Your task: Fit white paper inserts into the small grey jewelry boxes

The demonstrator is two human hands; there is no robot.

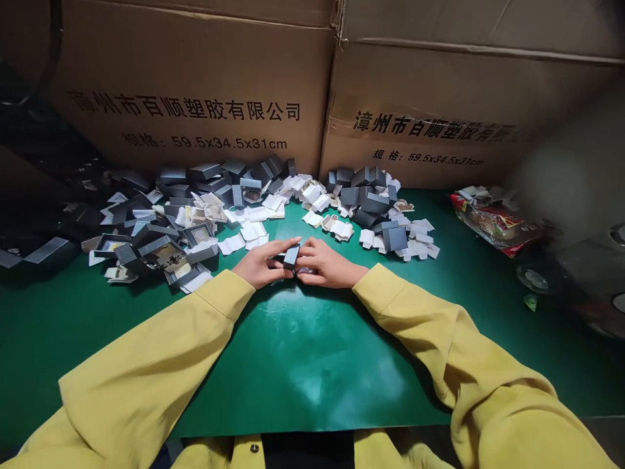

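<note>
Yellow sleeves [146, 352], glossy green tabletop [293, 371], left hand [261, 263] and right hand [328, 264] around a dark box [291, 256], cartons [205, 71] behind.

Left carton [195, 71]: brown cardboard, printed with dark Chinese characters, placed along the back of the counter [303, 371]. Right carton [420, 85]: similarly printed, set beside it, its upper part crossed by a crease. Packet [498, 225]: red and clear plastic, crumpled, laid at right. Green scrap [530, 301]: small, placed nearer the front edge than the packet. Counter: covered in glossy green.
</note>
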